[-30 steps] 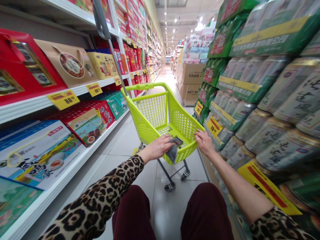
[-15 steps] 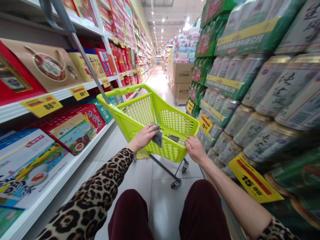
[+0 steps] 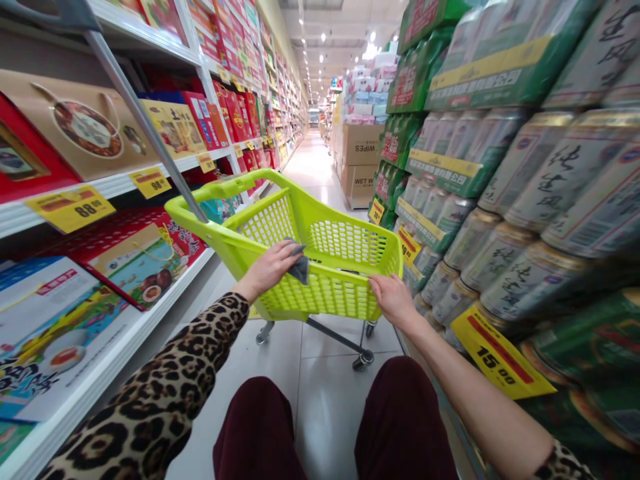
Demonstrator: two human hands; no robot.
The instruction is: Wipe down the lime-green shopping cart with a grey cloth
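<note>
A lime-green shopping cart (image 3: pixel 340 297) with a perforated plastic basket stands tilted across the aisle before my knees. My left hand (image 3: pixel 273 267) is closed over a dark grey cloth (image 3: pixel 300 268), pressing it on the top rim of the basket's near side. Farther right, my right hand (image 3: pixel 393 298) grips the same rim near the basket's corner, its fingers curled over the edge. A dark object on the basket floor is mostly hidden behind the near wall. The cart's grey handle pole (image 3: pixel 140 120) rises at the upper left.
On the left, shelves (image 3: pixel 125 183) carry gift boxes (image 3: pixel 80 127) and yellow price tags. Stacked beer cans (image 3: pixel 530 267) line the right side close to my arm. Cardboard boxes (image 3: pixel 361 163) stand farther along the tiled aisle (image 3: pixel 313 150).
The cart has turned, its handle end swinging left and nearer, so its near side shows more broadly. My left hand has moved slightly left with the cloth. My right hand keeps hold of the rim.
</note>
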